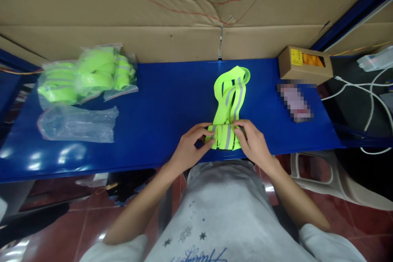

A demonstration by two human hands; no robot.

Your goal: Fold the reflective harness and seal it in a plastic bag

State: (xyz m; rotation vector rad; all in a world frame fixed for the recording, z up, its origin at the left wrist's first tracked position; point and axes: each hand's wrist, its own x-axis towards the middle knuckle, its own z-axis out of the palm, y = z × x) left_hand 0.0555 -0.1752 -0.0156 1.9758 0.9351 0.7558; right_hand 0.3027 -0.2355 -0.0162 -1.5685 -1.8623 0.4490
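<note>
A neon yellow-green reflective strap point(227, 136) with grey stripes lies near the front edge of the table. Its near part is gathered into a flat folded bundle, while long loops stretch away towards the back. My left hand point(194, 143) grips the bundle's left end between thumb and fingers. At the right end, my right hand point(250, 141) pinches the fabric, with its fingertips on the upper edge. Some fingertips are hidden behind the folds.
On the blue table point(172, 102), clear bags of neon straps point(95, 69) lie at the back left, with a flat clear plastic bag point(80, 124) before them. At right are a cardboard box point(294, 69), a blurred-out phone-like object point(295, 102) and white cables point(353, 86). Cardboard walls the back.
</note>
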